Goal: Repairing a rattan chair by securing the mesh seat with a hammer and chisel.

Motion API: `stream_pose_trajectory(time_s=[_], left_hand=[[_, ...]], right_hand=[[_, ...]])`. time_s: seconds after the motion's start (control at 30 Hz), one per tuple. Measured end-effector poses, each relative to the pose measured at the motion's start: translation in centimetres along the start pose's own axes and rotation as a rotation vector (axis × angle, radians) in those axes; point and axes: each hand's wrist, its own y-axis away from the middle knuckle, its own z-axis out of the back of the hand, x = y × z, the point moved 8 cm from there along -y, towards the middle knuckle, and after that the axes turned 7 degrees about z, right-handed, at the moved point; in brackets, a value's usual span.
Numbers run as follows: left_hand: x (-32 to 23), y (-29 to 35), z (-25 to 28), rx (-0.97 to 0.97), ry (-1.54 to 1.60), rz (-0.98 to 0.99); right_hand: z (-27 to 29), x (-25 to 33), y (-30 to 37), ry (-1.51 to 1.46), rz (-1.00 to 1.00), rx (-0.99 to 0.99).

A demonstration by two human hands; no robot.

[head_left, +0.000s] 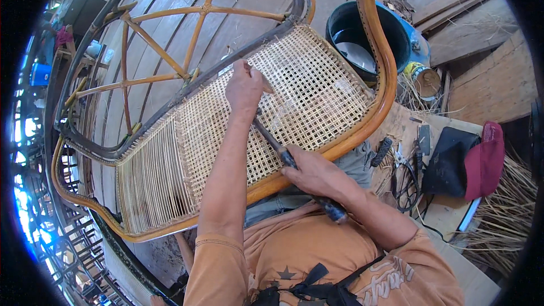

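Grey planks (238, 37) floor the workspace, and over them, across the person's lap, lies a cane panel (317, 62) set in a curved frame (388, 79) of brown rattan. Its weave is an open grid over most of its length, with close parallel strands at the left end. 2 hands work above it. The left hand (245, 88) reaches out, arm nearly straight, to the panel's far edge; its fingers are curled in, and I cannot tell whether they pinch anything. The right hand (309, 170), elbow bent, wraps its fingers round the dark handle of a tool (275, 144). This tool slants over the near half of the weave, tip up-left by the left wrist, butt toward the torso. The panel's long axis runs from lower left to upper right. Beyond its right end stands a bucket (345, 14), with a can (425, 79) beside it. Nearer lie pliers (400, 158), a black pouch (447, 161) and maroon cloth (486, 158).
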Motion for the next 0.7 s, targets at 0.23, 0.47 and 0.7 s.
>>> stream_pose_trajectory(time_s=[0.23,0.47,0.7], left_hand=[[-0.5,-0.4,-0.4,0.042,-0.09,-0.016],[-1.2,1.1,0.0,0.084,-0.12,0.006],[-1.2,1.6,-0.1,0.082,-0.149,0.022]], right_hand=[[-0.3,-1.3,-3.2,0.039,0.01,-0.028],[0.6,-1.5,-2.7,-0.029,-0.048,-0.098],[0.3,-1.1,-3.0,0.053,-0.031,-0.053]])
